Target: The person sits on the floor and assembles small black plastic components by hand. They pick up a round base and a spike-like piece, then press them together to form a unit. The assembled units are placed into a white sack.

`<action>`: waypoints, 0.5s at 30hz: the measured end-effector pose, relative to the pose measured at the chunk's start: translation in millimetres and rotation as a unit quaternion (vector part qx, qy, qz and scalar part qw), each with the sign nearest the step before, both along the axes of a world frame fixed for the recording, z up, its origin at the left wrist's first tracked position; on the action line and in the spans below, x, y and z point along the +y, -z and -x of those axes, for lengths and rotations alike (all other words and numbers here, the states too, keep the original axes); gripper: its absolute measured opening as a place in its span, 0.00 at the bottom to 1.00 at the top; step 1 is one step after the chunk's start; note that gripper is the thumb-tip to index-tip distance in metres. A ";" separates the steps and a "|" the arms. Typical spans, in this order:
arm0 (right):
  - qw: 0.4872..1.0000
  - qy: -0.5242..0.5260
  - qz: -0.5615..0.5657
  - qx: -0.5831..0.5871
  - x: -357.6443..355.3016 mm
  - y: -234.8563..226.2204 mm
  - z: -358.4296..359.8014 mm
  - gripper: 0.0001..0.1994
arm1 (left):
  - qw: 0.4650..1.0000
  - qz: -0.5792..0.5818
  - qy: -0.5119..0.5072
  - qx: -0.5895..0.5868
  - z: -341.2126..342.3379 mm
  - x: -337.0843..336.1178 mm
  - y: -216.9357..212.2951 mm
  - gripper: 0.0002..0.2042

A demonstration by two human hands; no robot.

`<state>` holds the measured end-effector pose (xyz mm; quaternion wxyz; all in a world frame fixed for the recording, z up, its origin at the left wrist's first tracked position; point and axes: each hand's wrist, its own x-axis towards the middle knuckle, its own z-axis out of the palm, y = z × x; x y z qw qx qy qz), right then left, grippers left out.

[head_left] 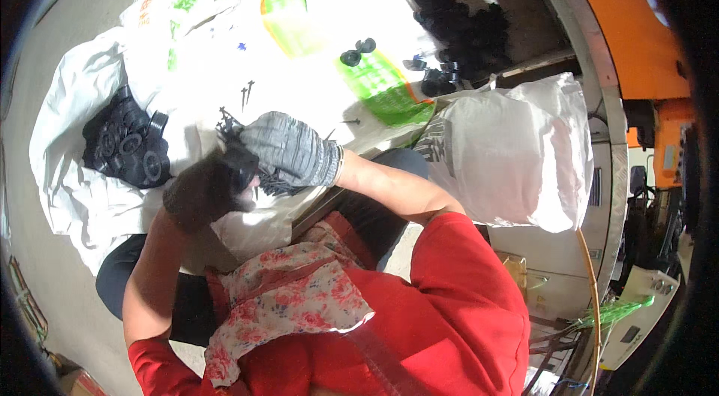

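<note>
My left hand (198, 192), in a dark glove and in shade, is closed round a black plastic part (241, 162). Close against it, my right hand (288, 147) in a grey knit glove has its fingers curled in over the same spot; what they grip is hidden. Small black spiky pieces (227, 122) show just beyond the fingertips. Under my right hand lies a heap of thin black pieces (275, 185), partly covered. To the left, a white woven sack (60, 149) holds black ring-shaped and threaded parts (129, 145).
White sacking with green print (382, 92) covers the work surface, glaring in sunlight. On it lie black round caps (358, 53) and a few thin black pins (247, 92). A dark heap of black parts (472, 32) fills the far right. A full white sack (517, 152) stands right.
</note>
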<state>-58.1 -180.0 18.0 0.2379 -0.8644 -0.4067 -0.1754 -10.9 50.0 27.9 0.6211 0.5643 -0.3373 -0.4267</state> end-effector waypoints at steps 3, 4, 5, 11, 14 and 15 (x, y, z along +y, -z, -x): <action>0.993 -0.035 0.107 -0.045 5.0 -20.7 8.6 0.20 | 0.990 -0.083 0.053 0.100 2.0 -2.9 -1.7 0.16; 0.993 -0.043 0.104 -0.024 9.0 -25.7 9.3 0.17 | 0.988 -0.147 0.048 0.015 8.2 -7.1 -5.9 0.16; 0.968 0.012 0.230 0.104 19.4 -41.2 12.0 0.15 | 0.922 -0.077 -0.089 -0.369 11.9 -4.7 3.5 0.17; 0.704 0.067 -0.386 0.592 4.8 -57.0 15.1 0.07 | 0.694 -0.071 -0.275 -0.662 -16.1 -4.1 28.4 0.05; 0.627 0.091 -0.621 0.463 22.4 -38.9 4.0 0.06 | 0.967 0.113 -0.164 0.158 -21.3 12.3 18.9 0.14; 0.587 0.087 -0.645 0.481 32.1 -41.9 -0.1 0.07 | 0.938 0.146 -0.167 0.266 -15.0 7.2 33.1 0.18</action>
